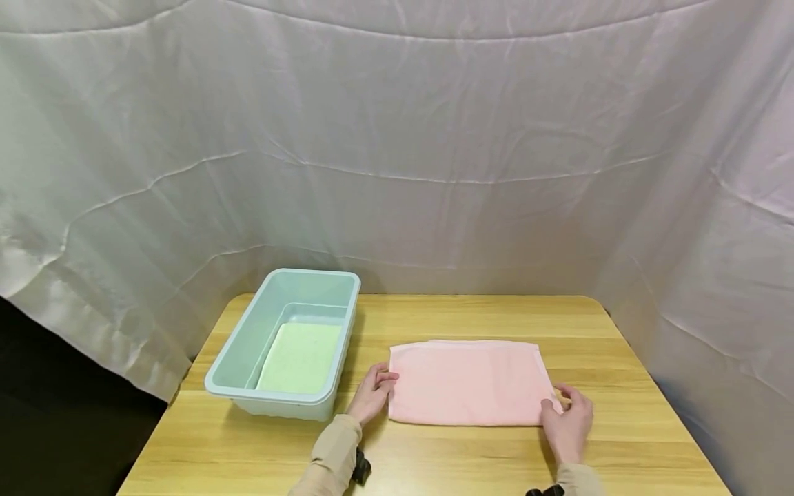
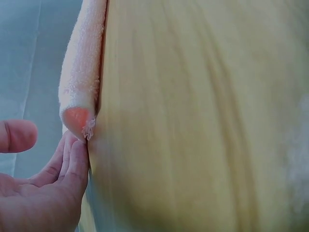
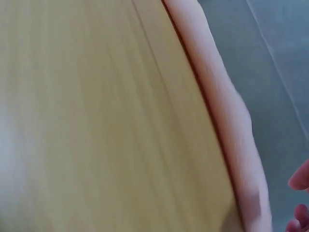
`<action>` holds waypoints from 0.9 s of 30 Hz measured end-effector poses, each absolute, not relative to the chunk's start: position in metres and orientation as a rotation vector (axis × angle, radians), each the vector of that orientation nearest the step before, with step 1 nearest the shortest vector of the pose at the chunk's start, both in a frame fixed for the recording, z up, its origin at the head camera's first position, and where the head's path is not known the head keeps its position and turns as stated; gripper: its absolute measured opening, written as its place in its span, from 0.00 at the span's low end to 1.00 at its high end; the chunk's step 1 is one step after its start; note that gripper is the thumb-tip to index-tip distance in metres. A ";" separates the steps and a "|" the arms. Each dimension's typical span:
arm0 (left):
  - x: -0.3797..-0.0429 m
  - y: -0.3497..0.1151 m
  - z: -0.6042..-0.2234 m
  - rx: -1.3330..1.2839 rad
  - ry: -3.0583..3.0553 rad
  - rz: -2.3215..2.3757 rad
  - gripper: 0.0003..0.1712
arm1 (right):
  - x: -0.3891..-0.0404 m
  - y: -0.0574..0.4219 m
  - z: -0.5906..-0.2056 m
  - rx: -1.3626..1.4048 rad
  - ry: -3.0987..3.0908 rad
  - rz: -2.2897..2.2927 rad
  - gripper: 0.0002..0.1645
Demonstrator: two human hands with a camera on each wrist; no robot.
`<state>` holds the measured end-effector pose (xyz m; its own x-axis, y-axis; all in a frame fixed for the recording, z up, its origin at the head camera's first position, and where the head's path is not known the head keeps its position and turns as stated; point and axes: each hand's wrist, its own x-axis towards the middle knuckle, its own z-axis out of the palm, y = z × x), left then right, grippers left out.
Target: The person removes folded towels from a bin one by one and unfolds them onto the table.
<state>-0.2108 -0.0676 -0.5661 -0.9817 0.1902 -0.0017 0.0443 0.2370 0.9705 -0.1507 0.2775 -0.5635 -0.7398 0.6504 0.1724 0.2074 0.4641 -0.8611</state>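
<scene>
A pink towel (image 1: 468,382) lies folded into a flat rectangle on the table. My left hand (image 1: 373,394) is at its left edge, fingertips right at the fold. In the left wrist view, the straight fingers (image 2: 72,159) meet the end of the folded towel (image 2: 79,72), and the thumb (image 2: 19,136) stands apart from them. At the towel's near right corner, my right hand (image 1: 571,420) has its thumb and fingers spread, with the thumb overlapping the cloth. Only some fingertips (image 3: 300,215) show in the right wrist view, beside the towel's long folded edge (image 3: 227,111).
A light blue-green plastic bin (image 1: 347,331) stands left of the towel, close to my left forearm. A pale green folded cloth (image 1: 300,358) lies flat on its bottom. The wooden table (image 1: 496,461) is bordered at the back and sides by a grey curtain (image 1: 434,138).
</scene>
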 end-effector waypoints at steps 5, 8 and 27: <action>-0.210 -0.068 -0.564 0.247 2.412 1.811 0.26 | -0.159 0.247 -0.556 -0.523 -2.204 1.363 0.25; -0.210 -0.069 -0.564 0.280 2.435 1.784 0.25 | -0.164 0.230 -0.553 -0.447 -2.252 1.505 0.25; -0.215 -0.067 -0.564 0.594 2.489 1.630 0.27 | -0.181 0.194 -0.564 -0.197 -2.632 1.502 0.29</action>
